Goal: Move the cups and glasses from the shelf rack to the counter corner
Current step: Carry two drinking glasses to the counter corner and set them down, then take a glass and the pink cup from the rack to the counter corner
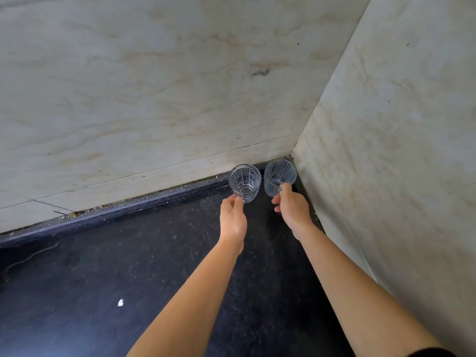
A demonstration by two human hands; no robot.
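Two clear glasses stand side by side in the far corner of the dark speckled counter [159,266]. The left one is a faceted glass [244,182] with a grid pattern; my left hand [233,217] pinches its near rim. The right one is a ribbed glass [280,176] with curved lines, pressed close to both walls; my right hand [292,207] grips its near rim with thumb and fingers. Both look upright, and I cannot tell whether they rest on the counter. The shelf rack is out of sight.
Marble-patterned tiled walls meet at the corner: the back wall [154,86] and the right wall [399,150]. A small white fleck [120,302] lies on the counter at the lower left. A dark raised strip [128,207] runs along the back wall's foot.
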